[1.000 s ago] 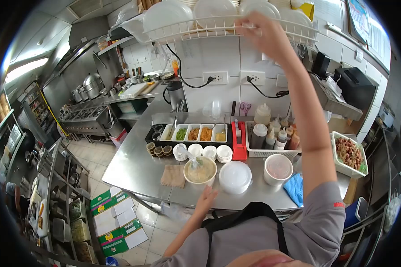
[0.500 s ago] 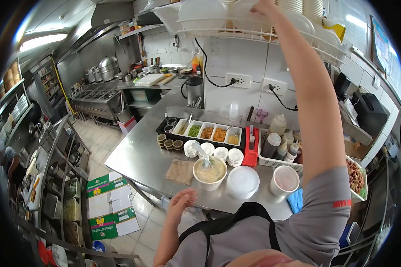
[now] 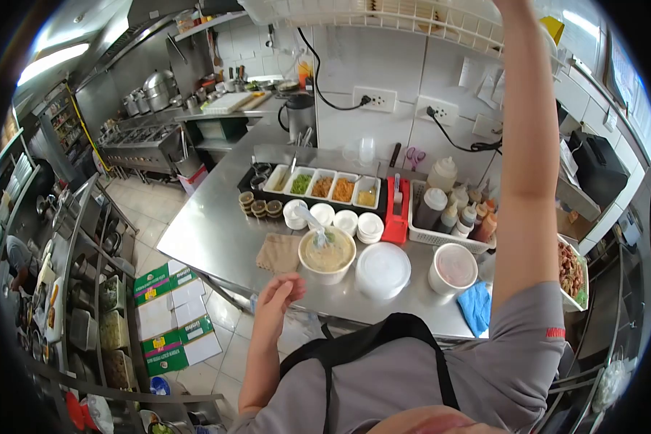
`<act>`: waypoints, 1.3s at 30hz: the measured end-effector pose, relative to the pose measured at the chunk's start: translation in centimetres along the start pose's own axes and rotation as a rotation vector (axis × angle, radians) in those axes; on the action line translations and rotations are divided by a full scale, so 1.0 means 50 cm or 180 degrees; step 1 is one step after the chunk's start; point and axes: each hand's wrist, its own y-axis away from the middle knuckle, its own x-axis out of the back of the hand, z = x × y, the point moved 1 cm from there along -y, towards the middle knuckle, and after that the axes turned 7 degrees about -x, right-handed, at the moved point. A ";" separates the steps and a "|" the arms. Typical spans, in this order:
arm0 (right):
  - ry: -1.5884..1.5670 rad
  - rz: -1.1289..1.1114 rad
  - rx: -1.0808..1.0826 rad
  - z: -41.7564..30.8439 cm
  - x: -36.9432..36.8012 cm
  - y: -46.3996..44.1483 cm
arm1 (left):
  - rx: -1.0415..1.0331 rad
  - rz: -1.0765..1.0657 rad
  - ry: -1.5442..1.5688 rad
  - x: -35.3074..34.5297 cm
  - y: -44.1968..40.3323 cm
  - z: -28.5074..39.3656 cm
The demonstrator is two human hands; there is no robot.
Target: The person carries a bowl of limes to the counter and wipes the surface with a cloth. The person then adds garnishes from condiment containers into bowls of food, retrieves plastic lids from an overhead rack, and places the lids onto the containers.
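My left hand hovers by the table's front edge, fingers loosely curled with nothing seen in them. Just beyond it stands a white tub of pale, creamy food, with a plastic-wrapped utensil leaning in it. To the tub's right are round white lids, and farther right is a lidded tub. My right arm stretches up past the white wire rack; the hand itself is cut off by the top edge, so what it touches is hidden.
Behind the tubs are small white dishes, a row of topping containers, a red dispenser and a basket of squeeze bottles. A brown cloth and blue cloth lie on the steel table. Flattened cartons cover the floor at left.
The view has tilted downward, and my right hand has left the frame at the top, right of where it touched the rack's lids. My left hand has risen slightly, its fingers more curled.
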 end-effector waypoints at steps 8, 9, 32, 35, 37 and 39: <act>-0.1091 -0.2784 -0.1589 0.025 0.141 0.496 | 0.0190 -0.0762 0.0375 -0.109 -0.054 -0.009; -0.1260 -0.2972 -0.2132 0.036 0.142 0.563 | 0.0295 -0.0793 0.0429 -0.122 -0.063 -0.020; 0.0098 -0.1848 -0.2883 0.066 0.226 0.863 | 0.1680 -0.2024 -0.0429 -0.243 -0.113 -0.113; 0.0177 -0.1816 -0.2760 0.066 0.234 0.869 | 0.1792 -0.2188 -0.0371 -0.245 -0.118 -0.117; 0.0319 -0.1831 -0.2578 0.063 0.238 0.870 | 0.1876 -0.2303 -0.0291 -0.238 -0.120 -0.129; 0.0522 -0.1850 -0.2335 0.055 0.240 0.862 | 0.1974 -0.2194 -0.0231 -0.239 -0.119 -0.131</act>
